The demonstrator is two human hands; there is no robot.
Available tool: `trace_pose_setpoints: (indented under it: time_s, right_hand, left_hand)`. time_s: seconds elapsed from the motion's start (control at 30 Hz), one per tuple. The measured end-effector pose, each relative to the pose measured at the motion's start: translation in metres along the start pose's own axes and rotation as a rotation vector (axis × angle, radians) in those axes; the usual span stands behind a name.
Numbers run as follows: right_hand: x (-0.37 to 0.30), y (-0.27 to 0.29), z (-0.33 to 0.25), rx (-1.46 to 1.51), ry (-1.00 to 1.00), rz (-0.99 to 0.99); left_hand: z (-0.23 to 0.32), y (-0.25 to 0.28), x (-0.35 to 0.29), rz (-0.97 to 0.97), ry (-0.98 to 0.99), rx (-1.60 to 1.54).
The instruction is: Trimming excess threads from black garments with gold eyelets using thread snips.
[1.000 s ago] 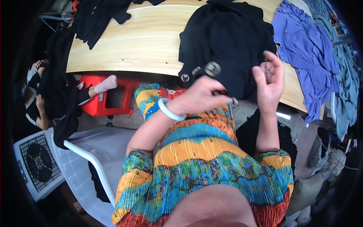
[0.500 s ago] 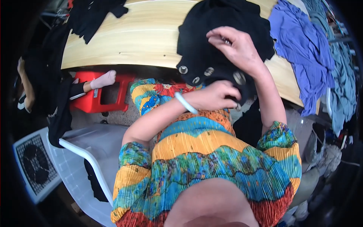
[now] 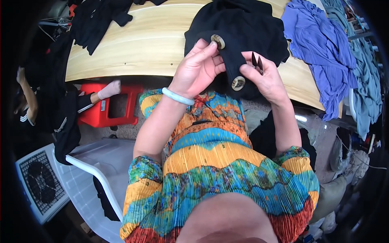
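Observation:
A black garment [image 3: 243, 24] with large brown-and-cream round buttons lies bunched on the table edge in front of me. My left hand [image 3: 194, 71], wearing a pale bangle on the wrist, pinches the garment's edge beside one upper button [image 3: 218, 41]. My right hand [image 3: 265, 81] is closed around small thread snips [image 3: 257, 63], whose two dark pointed blades stick up, slightly apart. Its thumb is close to the strip of fabric above a lower button [image 3: 238, 83]. The snips' handles are hidden in the palm.
The light wooden table [image 3: 142, 48] carries a purple pleated garment [image 3: 316, 48] at right and black clothing [image 3: 95, 24] at far left. A red stool [image 3: 129, 103] with another person's socked foot, a clear plastic bin [image 3: 81, 182] and a fan [image 3: 38, 176] stand at left.
My left hand has moved up and left from near my lap to the garment's edge. My right hand has come down and right, and the snips' blades now show. The buttoned strip has been lifted and turned.

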State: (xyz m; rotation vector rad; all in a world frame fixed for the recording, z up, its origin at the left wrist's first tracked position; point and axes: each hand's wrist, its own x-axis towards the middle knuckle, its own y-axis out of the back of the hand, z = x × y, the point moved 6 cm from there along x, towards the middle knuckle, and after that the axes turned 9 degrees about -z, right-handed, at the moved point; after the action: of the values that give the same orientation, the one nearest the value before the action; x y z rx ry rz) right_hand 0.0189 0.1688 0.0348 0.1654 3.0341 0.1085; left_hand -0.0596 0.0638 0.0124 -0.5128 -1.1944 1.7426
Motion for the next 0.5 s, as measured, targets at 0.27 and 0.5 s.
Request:
trace_pose_setpoints:
  time_s: [0.27,0.5]
  right_hand:
    - [0.010,0.006,-0.001,-0.035,0.077,0.134]
    - [0.013,-0.005,-0.014,-0.094,0.090,0.127]
  left_hand:
    - [-0.002,0.009,-0.016,0.177,0.139,0.445]
    - [-0.007,0.001,-0.031,0.187,0.236,0.639]
